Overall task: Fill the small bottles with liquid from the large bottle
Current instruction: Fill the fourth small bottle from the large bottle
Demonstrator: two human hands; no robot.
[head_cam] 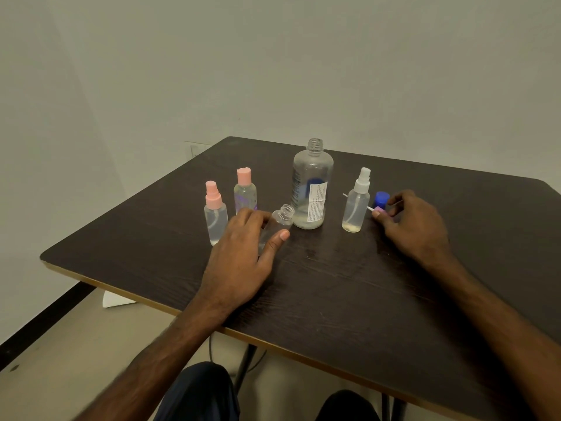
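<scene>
Head view: your left hand (243, 250) grips the uncapped small bottle (277, 227), your right hand (417, 227) pinches a pink spray cap (380, 213)

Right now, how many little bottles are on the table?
4. A pink-sprayer bottle at far left, a pink-capped bottle just behind it, an open bottle in the left hand, and a white-sprayer bottle right of the big bottle. None looks hidden.

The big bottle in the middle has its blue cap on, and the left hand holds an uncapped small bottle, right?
Not quite: the head view shows the big bottle open, its neck bare. The left hand does hold an uncapped small bottle.
</scene>
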